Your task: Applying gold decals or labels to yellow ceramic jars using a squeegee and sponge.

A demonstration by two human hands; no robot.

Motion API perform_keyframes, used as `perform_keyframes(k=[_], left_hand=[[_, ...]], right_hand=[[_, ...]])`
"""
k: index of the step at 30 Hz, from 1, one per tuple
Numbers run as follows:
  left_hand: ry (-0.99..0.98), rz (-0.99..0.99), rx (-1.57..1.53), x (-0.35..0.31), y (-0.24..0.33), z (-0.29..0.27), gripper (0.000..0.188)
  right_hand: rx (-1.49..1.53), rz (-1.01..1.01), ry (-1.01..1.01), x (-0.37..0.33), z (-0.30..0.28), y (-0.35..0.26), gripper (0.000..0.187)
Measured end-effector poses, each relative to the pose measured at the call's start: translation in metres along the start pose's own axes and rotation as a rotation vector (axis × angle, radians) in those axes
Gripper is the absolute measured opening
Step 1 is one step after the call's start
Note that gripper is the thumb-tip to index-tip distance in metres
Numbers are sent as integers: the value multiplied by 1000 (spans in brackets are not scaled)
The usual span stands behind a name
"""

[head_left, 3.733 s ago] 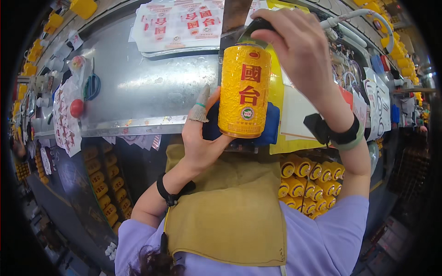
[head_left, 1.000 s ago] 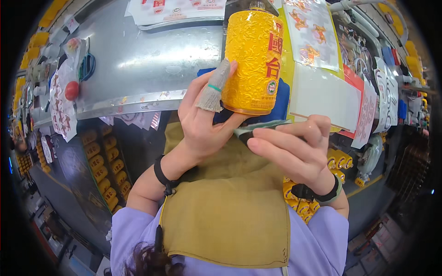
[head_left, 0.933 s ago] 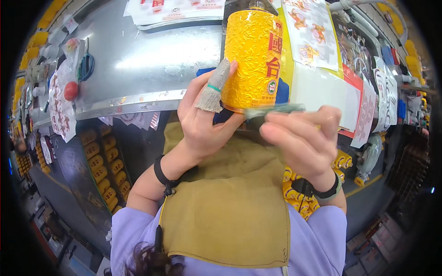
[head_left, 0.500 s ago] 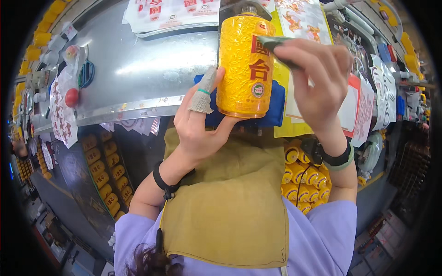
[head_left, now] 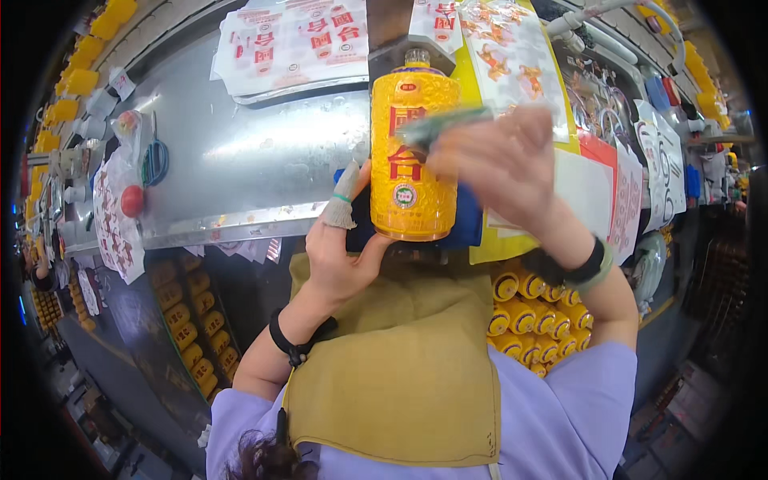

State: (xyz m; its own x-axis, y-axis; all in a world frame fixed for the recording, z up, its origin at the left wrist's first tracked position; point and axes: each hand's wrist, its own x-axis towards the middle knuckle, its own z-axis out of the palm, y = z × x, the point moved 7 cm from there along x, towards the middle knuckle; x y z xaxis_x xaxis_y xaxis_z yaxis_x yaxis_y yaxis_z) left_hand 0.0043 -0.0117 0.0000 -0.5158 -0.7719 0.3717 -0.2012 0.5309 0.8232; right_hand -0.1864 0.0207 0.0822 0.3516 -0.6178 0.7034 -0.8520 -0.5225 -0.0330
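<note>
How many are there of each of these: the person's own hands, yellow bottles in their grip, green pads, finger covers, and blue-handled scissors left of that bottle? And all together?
Hands: 2, left hand and right hand
Held yellow bottle: 1
Green pad: 1
Finger cover: 1
Blue-handled scissors: 1
Total: 6

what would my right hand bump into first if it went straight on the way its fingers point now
Most likely the yellow embossed bottle, on its red-lettered front: the right hand points left across it, holding a blurred green flat piece. Whether that piece already touches is unclear.
</note>
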Motion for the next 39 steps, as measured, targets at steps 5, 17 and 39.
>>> perform_keyframes(k=[5,17,39], left_hand=[[45,-33,-114,2,-4,2,78],[63,292,231,20,38,-4,66],[1,105,177,35,35,9,102]], right_hand=[[289,-122,-167,9,-9,-64,40],[-314,177,167,72,-57,64,24],[304,970,-247,-100,-29,40,30]])
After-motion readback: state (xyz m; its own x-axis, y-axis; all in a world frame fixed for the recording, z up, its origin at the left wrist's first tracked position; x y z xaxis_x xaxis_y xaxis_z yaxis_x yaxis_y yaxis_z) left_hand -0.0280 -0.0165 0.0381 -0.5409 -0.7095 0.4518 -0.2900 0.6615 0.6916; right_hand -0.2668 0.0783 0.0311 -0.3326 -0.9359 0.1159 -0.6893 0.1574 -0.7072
